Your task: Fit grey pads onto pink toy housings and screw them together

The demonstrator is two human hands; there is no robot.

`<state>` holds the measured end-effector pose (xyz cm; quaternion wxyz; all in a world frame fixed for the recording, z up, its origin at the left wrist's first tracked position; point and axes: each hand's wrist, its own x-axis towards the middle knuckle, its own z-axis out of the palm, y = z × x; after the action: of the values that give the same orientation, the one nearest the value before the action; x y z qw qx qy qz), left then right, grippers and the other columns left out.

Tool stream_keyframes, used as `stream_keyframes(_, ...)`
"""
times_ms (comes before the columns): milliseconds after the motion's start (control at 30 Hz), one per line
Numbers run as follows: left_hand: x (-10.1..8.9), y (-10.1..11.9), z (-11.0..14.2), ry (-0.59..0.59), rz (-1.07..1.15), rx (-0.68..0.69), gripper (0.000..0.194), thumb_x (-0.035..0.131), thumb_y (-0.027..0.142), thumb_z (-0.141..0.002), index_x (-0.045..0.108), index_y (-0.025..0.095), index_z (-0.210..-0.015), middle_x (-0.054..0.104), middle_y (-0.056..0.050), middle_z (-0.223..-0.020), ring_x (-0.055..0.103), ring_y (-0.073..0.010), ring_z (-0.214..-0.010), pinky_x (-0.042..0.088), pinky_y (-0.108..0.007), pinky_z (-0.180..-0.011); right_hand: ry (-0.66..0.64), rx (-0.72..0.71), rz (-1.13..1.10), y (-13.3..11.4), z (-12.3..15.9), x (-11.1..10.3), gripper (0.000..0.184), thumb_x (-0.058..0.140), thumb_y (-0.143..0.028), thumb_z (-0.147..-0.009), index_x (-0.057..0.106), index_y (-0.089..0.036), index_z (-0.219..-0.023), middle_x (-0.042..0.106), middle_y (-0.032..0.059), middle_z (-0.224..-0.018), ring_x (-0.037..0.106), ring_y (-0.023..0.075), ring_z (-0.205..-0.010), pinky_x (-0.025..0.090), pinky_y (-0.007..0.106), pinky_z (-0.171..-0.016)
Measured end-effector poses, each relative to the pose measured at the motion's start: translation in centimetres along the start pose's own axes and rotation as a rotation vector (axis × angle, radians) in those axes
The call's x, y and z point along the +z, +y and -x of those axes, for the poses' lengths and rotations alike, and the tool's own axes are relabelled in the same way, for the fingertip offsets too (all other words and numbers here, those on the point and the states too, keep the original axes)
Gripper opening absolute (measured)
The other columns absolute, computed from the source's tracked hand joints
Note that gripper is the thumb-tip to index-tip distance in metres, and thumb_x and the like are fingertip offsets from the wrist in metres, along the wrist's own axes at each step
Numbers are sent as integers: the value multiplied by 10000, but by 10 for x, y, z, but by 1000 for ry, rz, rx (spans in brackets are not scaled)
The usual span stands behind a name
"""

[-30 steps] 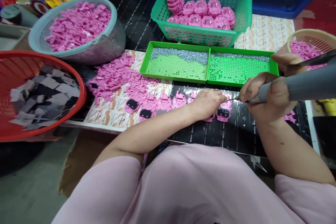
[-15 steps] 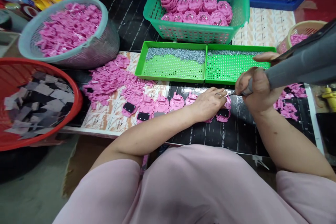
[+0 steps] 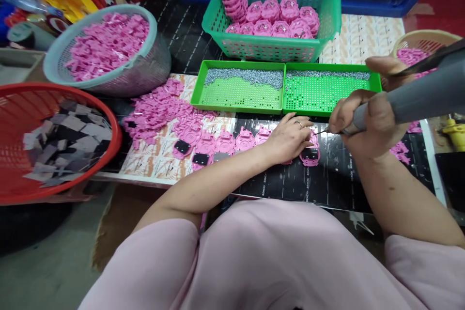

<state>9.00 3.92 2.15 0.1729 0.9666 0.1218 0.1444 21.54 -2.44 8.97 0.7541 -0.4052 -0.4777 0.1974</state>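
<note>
My right hand (image 3: 370, 118) is wrapped round a grey electric screwdriver (image 3: 428, 89). Its thin bit points left and meets the upper part of a pink plastic casing (image 3: 310, 156), which has a black plate on its lower half. My left hand (image 3: 288, 139), a ring on one finger, steadies that casing with bent fingertips near the bit; the thumb is hidden. Left of it, similar pink casings (image 3: 244, 139) lie in a row, some with black or grey plates, partly covered by my left hand and forearm.
Two green trays (image 3: 238, 106) of small screws sit behind the row. Beyond stands a green basket (image 3: 272, 48) of stacked pink casings. At left are a blue-grey basket (image 3: 160, 65) of pink parts, a loose pink pile (image 3: 160, 106) and a red basket (image 3: 115, 131) of dark plates.
My right hand and the screwdriver have shifted slightly right, the bit still at the same casing. My left hand's fingers have spread and bent a little. The whole view has moved slightly.
</note>
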Motion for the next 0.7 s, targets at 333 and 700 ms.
stream_keyframes(333,3,-3,7,168,17,27,168,635,313,-897,663,157,-844,671,-97,-1190,556,-220,-1220,363,-449,-1075,36,-15,-64,-19,5,6,226,654,-416,-782,650,-317,-984,465,-89,-452,422,136,-309,355,292,-278)
stream_keyframes(700,-2,-2,13,202,-42,68,157,594,290,-915,659,165,-848,681,-79,-1178,567,-223,-1207,350,-464,-1093,-16,-40,-127,-12,5,9,194,652,-415,-801,645,-373,-990,441,-88,-471,375,126,-285,312,283,-259)
